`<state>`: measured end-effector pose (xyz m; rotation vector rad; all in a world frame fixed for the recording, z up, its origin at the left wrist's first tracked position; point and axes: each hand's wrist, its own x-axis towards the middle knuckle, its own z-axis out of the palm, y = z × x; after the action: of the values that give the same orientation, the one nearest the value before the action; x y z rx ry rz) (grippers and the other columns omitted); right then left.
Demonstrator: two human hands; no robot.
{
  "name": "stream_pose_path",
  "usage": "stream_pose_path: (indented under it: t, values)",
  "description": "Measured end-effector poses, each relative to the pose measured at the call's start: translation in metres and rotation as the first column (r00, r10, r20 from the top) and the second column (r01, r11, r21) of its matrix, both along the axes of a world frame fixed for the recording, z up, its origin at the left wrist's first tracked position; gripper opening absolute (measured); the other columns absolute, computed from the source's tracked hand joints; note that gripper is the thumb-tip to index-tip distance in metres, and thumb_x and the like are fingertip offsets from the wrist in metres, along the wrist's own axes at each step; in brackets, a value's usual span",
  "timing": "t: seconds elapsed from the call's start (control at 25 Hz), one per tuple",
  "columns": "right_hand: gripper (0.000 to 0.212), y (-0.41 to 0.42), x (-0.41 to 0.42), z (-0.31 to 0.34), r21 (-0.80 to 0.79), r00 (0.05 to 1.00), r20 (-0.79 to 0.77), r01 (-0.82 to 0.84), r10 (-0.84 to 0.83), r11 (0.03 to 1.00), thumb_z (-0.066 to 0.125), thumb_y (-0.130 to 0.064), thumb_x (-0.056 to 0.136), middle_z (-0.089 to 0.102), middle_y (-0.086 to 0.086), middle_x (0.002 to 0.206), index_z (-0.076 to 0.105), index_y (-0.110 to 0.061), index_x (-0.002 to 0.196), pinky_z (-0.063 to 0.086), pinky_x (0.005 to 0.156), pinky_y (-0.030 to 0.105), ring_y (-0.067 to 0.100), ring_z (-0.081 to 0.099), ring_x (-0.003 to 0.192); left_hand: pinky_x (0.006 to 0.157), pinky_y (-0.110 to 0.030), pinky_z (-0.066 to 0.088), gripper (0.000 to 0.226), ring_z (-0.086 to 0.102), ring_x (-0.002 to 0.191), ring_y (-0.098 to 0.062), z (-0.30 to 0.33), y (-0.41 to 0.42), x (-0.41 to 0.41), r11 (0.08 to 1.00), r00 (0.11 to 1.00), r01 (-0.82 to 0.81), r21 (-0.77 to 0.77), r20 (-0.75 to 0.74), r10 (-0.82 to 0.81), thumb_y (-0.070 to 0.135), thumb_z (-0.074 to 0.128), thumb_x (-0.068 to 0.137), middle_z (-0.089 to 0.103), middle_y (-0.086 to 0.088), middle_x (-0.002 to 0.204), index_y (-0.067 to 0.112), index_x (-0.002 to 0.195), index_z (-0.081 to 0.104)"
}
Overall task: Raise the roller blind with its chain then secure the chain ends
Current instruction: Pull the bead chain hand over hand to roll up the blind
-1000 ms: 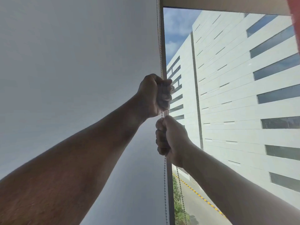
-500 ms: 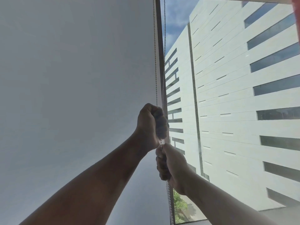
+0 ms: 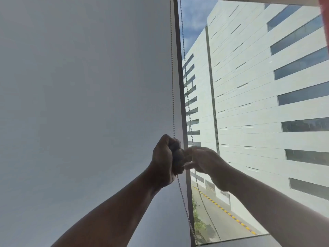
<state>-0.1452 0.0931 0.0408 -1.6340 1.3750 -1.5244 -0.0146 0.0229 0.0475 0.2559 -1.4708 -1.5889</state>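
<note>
- The plain pale grey fabric roller blind [image 3: 80, 86] fills the whole left half of the view, smooth and matte, its right edge running down beside the dark straight window frame post [image 3: 181, 104].
- The thin silvery beaded chain [image 3: 172, 77] drops along that right edge of the blind, fine round beads in a taut line, straight into the left hand [image 3: 165, 161].
- The left hand is a tight fist, fingers curled round that strand; the chain comes out under the fist and slants down to the right across the frame post.
- A second strand of the chain hangs in front of the glass, just right of the post, and passes behind the right hand [image 3: 204, 161].
- The right hand is blurred, its fingers loosely spread and reaching toward the left fist, fingertips just beside it; whether they touch the chain I cannot tell.
- Through the clear glass: a big white panelled building [image 3: 267, 104] with long dark slot windows, flat and ribbed in horizontal bands.
- Below it, a grey road with a yellow-and-black striped kerb [image 3: 231, 215], and some green shrubs at the bottom of the pane.
</note>
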Motion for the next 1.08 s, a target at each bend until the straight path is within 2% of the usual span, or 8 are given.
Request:
stream_pose_path:
  t: [0.12,0.32,0.4,0.48,0.64,0.8,0.96,1.08]
  values:
    - [0.035,-0.006,0.003,0.065,-0.133,0.97,0.236,-0.025,0.057,0.991,0.039,-0.006,0.095,0.079,0.016,0.103,0.07,-0.004,0.109,0.05,0.086,0.039,0.035,0.074,0.097,0.038,-0.014,0.023,0.029,0.014,0.036,-0.012,0.002,0.005,0.0,1.0,0.999,-0.019,-0.022,0.039,0.02,0.022,0.03,0.088,0.019,0.005,0.046,0.023,0.064,0.016]
    - [0.038,-0.013,0.042,0.108,-0.236,0.811,0.497,-0.216,0.308,0.948,0.033,0.002,0.087,0.08,0.019,0.089,0.068,-0.003,0.103,0.058,0.064,0.033,0.031,0.075,0.069,0.037,-0.015,0.023,0.027,0.014,0.038,-0.013,0.003,0.011,-0.003,0.998,0.998,-0.005,-0.063,0.058,0.008,0.02,0.031,0.092,0.019,0.001,0.048,0.02,0.07,0.014]
    - [0.036,-0.017,0.046,0.108,-0.246,0.796,0.518,-0.21,0.312,0.946,0.034,0.003,0.087,0.078,0.017,0.077,0.066,-0.004,0.101,0.051,0.052,0.026,0.023,0.067,0.052,0.038,-0.015,0.022,0.027,0.014,0.038,-0.013,0.003,0.011,0.0,0.995,0.996,-0.026,-0.093,0.083,0.034,0.02,0.03,0.092,0.019,0.001,0.049,0.019,0.07,0.014]
    - [0.035,-0.02,0.045,0.107,-0.243,0.817,0.502,-0.183,0.285,0.953,0.033,0.002,0.087,0.069,0.01,0.062,0.065,-0.005,0.098,0.036,0.044,0.021,0.016,0.048,0.04,0.039,-0.016,0.02,0.026,0.013,0.039,-0.014,0.003,0.011,0.001,0.991,0.993,-0.046,-0.123,0.1,0.058,0.019,0.03,0.091,0.018,0.0,0.05,0.019,0.07,0.014]
    - [0.03,-0.022,0.047,0.105,-0.258,0.832,0.499,-0.124,0.242,0.958,0.034,0.0,0.084,0.043,-0.002,0.048,0.061,-0.014,0.078,0.019,0.04,0.019,0.013,0.021,0.038,0.041,-0.018,0.015,0.027,0.009,0.043,-0.014,0.001,0.01,-0.003,0.99,0.995,-0.05,-0.133,0.076,0.061,0.019,0.033,0.088,0.015,0.001,0.053,0.021,0.069,0.015]
    - [0.03,-0.025,0.049,0.099,-0.253,0.84,0.509,-0.064,0.189,0.965,0.034,-0.003,0.079,0.025,-0.007,0.047,0.042,-0.025,0.061,0.013,0.039,0.018,0.014,0.01,0.042,0.044,-0.022,0.011,0.028,0.008,0.045,-0.015,-0.006,0.004,-0.006,0.988,0.995,-0.04,-0.151,0.086,0.053,0.02,0.034,0.089,0.013,-0.001,0.057,0.021,0.068,0.016]
    - [0.029,-0.031,0.048,0.073,-0.2,0.856,0.499,-0.038,0.135,0.979,0.033,-0.004,0.076,0.019,-0.006,0.049,0.038,-0.027,0.06,0.01,0.041,0.02,0.015,0.008,0.043,0.044,-0.024,0.013,0.03,0.011,0.046,-0.016,-0.032,-0.005,-0.002,0.987,0.988,0.014,-0.159,0.155,0.011,0.021,0.034,0.091,0.018,-0.001,0.055,0.019,0.065,0.018]
    - [0.031,-0.038,0.044,0.047,-0.169,0.863,0.491,-0.041,0.12,0.985,0.031,-0.004,0.077,0.018,-0.007,0.049,0.036,-0.027,0.058,0.009,0.042,0.021,0.014,0.008,0.043,0.051,-0.033,0.015,0.027,0.021,0.049,-0.02,-0.056,-0.01,0.001,0.992,0.973,0.042,-0.123,0.229,-0.013,0.026,0.04,0.085,0.028,-0.005,0.056,0.017,0.064,0.026]
